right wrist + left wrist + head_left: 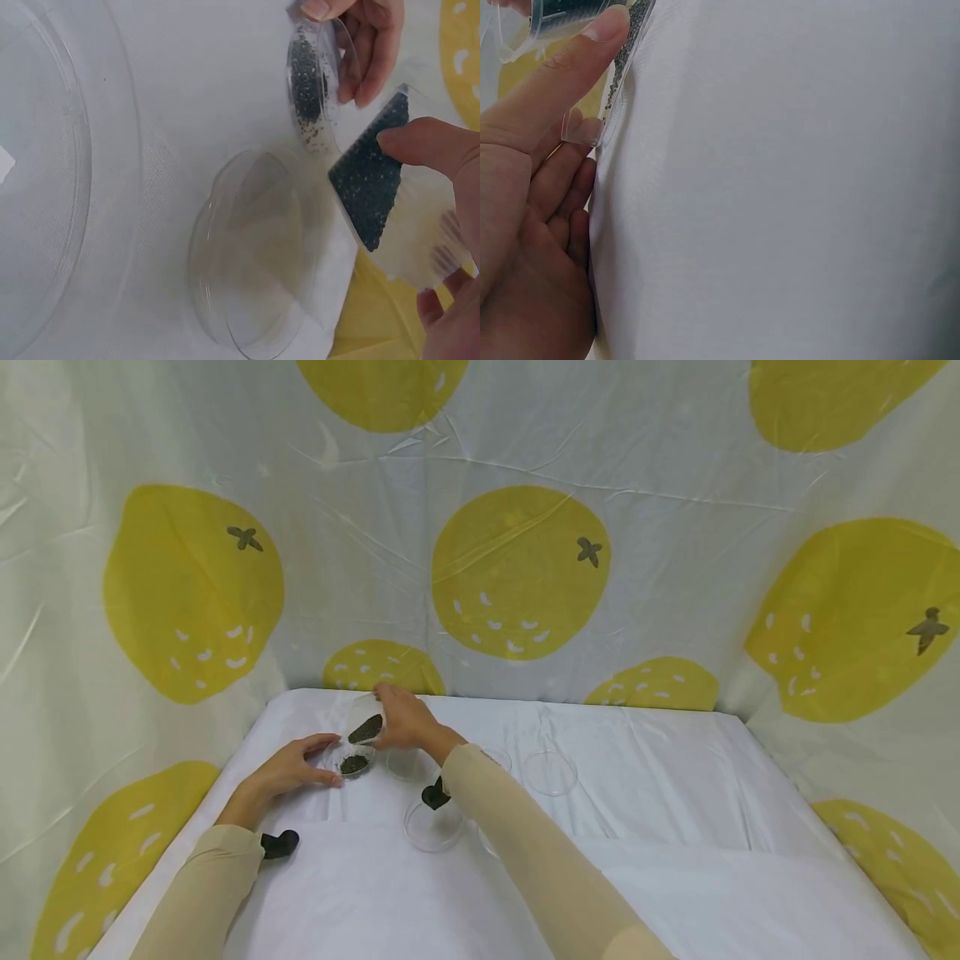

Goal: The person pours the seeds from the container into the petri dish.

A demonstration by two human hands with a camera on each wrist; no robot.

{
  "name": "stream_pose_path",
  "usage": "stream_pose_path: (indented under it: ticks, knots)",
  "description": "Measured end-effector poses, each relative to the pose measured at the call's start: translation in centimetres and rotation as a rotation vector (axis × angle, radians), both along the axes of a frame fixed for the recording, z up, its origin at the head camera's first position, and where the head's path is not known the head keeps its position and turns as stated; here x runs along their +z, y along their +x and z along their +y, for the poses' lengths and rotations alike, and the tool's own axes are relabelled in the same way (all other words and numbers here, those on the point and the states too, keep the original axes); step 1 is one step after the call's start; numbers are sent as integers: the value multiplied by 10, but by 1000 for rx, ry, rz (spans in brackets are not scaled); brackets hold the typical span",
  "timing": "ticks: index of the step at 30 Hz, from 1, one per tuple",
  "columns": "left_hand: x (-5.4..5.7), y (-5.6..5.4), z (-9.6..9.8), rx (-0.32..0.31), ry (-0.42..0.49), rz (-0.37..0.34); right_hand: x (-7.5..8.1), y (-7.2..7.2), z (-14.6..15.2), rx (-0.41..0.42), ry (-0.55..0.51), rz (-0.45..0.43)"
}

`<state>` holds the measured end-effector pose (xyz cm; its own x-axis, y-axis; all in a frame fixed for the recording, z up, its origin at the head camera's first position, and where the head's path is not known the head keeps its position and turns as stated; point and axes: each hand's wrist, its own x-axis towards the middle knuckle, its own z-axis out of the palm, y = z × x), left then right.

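My left hand [288, 770] holds a clear petri dish [328, 97] by its edge, thumb on one side and fingers on the other. A small heap of dark granules [354, 765] lies in this dish. Just above it, my right hand [408, 720] grips a clear plastic container [420, 236], tilted toward the dish. Dark granules [369, 172] slope down to the container's lower edge. In the left wrist view my left thumb [570, 71] covers part of the dish, and only part of the tilted container shows at the top.
Several clear petri dishes stand near my right arm: one dish [255, 255] beside the held one, another [433, 827] nearer me, a third [551, 774] farther right. My right sleeve partly hides others. White cloth [675, 793] covers the table; a lemon-print curtain [517, 460] hangs behind.
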<state>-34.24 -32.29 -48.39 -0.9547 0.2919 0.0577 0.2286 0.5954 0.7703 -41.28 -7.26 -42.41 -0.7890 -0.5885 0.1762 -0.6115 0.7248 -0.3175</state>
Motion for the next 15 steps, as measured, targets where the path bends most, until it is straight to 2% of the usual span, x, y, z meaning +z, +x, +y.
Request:
stream_pose_path:
  ticks: [15]
  knots:
    - [0,-1,0,7,-4,-10,2,-4,6,21,-197,-177]
